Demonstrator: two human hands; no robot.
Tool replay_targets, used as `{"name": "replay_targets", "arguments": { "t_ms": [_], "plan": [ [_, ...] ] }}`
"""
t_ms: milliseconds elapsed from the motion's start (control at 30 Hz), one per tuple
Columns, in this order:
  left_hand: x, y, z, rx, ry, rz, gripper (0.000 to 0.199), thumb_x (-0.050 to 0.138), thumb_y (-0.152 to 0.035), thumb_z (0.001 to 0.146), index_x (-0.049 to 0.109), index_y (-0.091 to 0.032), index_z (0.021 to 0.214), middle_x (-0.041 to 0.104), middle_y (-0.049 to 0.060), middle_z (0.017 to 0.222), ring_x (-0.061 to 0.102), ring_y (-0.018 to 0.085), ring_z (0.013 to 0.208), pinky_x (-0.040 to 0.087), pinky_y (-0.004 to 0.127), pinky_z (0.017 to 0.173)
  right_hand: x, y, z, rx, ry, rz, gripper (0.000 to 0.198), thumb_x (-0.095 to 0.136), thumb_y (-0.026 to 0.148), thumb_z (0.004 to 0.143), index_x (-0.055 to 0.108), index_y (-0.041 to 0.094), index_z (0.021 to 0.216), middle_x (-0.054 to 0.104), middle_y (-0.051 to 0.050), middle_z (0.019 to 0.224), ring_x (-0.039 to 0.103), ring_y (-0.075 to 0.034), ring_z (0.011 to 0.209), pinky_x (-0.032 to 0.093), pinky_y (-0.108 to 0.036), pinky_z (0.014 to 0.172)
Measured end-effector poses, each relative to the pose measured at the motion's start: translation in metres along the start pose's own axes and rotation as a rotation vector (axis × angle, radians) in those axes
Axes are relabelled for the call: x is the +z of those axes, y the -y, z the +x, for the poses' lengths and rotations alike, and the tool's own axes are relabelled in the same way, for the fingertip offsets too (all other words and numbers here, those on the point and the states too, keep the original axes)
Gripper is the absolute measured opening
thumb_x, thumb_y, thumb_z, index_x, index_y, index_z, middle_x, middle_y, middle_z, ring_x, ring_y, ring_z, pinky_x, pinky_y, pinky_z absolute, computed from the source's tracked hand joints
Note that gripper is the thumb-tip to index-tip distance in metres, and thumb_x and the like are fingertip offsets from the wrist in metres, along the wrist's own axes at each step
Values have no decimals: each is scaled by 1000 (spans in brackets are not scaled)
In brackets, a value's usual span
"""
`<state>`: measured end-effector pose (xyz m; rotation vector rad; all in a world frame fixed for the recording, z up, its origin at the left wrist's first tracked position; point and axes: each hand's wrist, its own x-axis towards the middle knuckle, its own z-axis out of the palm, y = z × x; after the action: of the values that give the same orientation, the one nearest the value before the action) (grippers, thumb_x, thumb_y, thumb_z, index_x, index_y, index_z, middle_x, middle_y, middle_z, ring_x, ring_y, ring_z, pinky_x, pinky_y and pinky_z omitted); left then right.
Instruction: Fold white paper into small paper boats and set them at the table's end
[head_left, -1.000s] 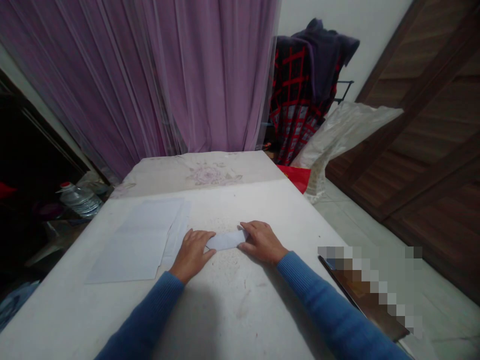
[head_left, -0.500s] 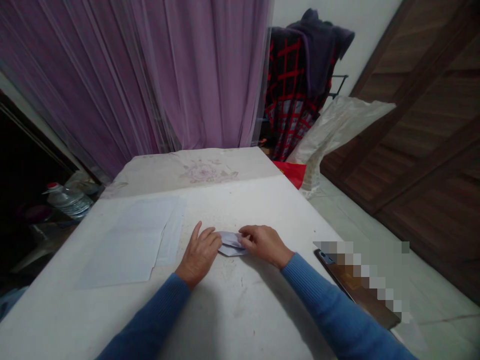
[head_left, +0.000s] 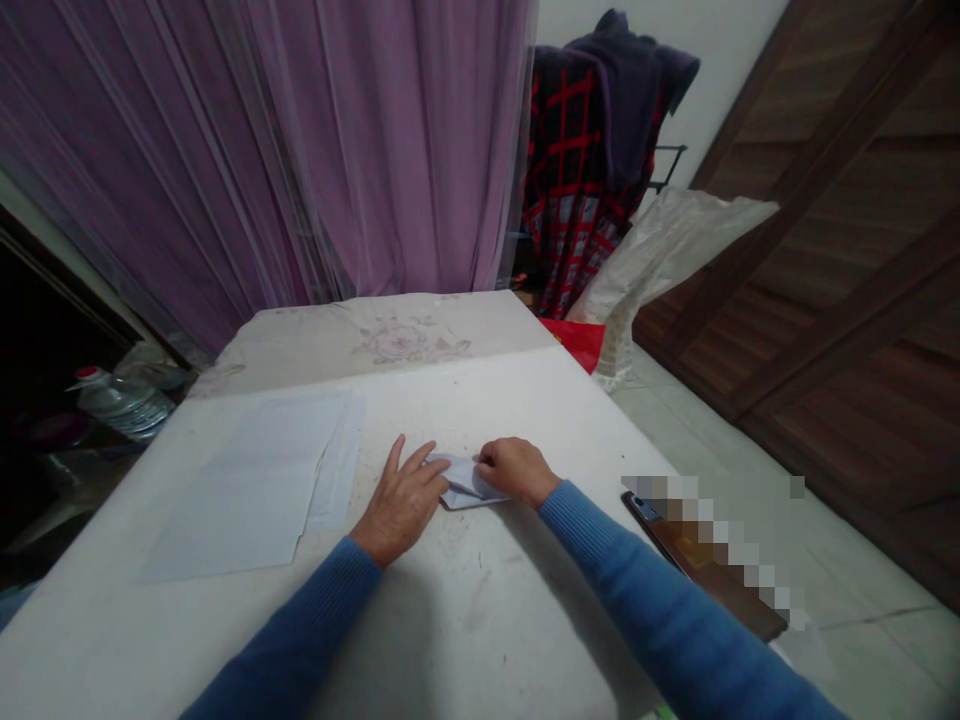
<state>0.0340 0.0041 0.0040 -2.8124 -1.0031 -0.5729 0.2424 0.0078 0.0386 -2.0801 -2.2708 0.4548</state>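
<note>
A small piece of folded white paper lies on the table in front of me, its layers partly raised. At its left end, my left hand holds it with the near fingers, while the outer fingers stick up and apart. My right hand is closed on the right part of the paper, fingertips pinched at its upper edge. Fingers cover both ends of the paper, so its full shape is hidden.
Flat white sheets lie on the table to the left. A phone in a brown case rests at the right edge, partly blurred out. A water bottle stands beyond the left edge; a red bag is behind the right edge.
My right hand has curled its fingers more tightly over the paper. The fold has shifted, with its layers now slanting differently. My left hand stays at the left end.
</note>
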Motion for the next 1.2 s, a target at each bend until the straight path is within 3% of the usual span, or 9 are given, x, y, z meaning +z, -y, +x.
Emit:
{"name": "replay_targets", "arguments": {
  "t_ms": [100, 200, 333, 433, 500, 633, 800, 1000, 1200],
  "plan": [
    [-4, -1, -1, 9, -15, 23, 17, 54, -14, 88, 68, -22, 94, 62, 5, 132, 40, 26, 138, 13, 56, 120, -2, -1, -1, 23, -3, 3, 25, 55, 31, 83, 77, 25, 96, 76, -7, 98, 68, -21, 93, 45, -26, 75],
    [-3, -1, -6, -81, -65, -3, 34, 51, -14, 88, 62, -21, 119, 44, 10, 150, 30, 27, 144, 16, 55, 120, -5, 0, -4, 47, -13, 12, 26, 53, 32, 84, 76, 25, 96, 76, -7, 97, 68, -21, 91, 45, -26, 73],
    [9, 5, -6, -466, -145, -367, 51, 48, -28, 92, 43, -16, 141, 46, 16, 147, 43, 26, 137, 36, 47, 113, -8, 5, -10, 97, -60, 18, 28, 50, 31, 86, 76, 25, 95, 76, -8, 97, 68, -21, 91, 44, -26, 71],
    [20, 12, 5, -769, -160, -710, 53, 47, -38, 93, 45, -13, 139, 54, 17, 140, 56, 24, 126, 48, 37, 102, -6, 12, -14, 119, -106, 12, 28, 49, 31, 87, 75, 24, 94, 75, -9, 96, 69, -21, 89, 44, -27, 71],
    [26, 16, 15, -860, -132, -828, 51, 51, -38, 90, 50, -12, 133, 61, 16, 132, 61, 23, 119, 50, 34, 98, -3, 17, -15, 130, -109, 16, 28, 48, 31, 87, 75, 23, 93, 75, -9, 95, 69, -21, 88, 44, -27, 71],
    [30, 15, 27, -833, -21, -818, 42, 54, -31, 85, 60, -17, 124, 71, 9, 116, 67, 22, 108, 51, 33, 95, 5, 19, -12, 135, -80, 43, 28, 49, 32, 86, 74, 23, 94, 75, -10, 96, 69, -22, 89, 45, -28, 71],
    [26, 3, 25, -659, 89, -672, 51, 51, -19, 83, 55, -23, 133, 68, 4, 125, 62, 20, 115, 45, 35, 103, 6, 12, -1, 98, 52, 97, 27, 56, 37, 83, 73, 25, 99, 75, -7, 100, 68, -22, 94, 45, -28, 73],
    [15, -12, 17, -587, 183, -305, 64, 57, -22, 79, 44, -18, 142, 57, 13, 137, 51, 27, 127, 38, 43, 107, 5, 10, 6, 84, 60, 108, 23, 57, 31, 81, 75, 23, 92, 74, -9, 100, 68, -23, 94, 44, -28, 74],
    [-5, -25, 25, -687, 302, -268, 42, 52, -31, 88, 53, -26, 130, 73, 2, 97, 67, 20, 93, 45, 30, 83, 12, 13, 1, 112, -4, 146, 27, 50, 32, 87, 73, 21, 95, 74, -9, 99, 66, -20, 91, 41, -26, 70]
  ]
}}
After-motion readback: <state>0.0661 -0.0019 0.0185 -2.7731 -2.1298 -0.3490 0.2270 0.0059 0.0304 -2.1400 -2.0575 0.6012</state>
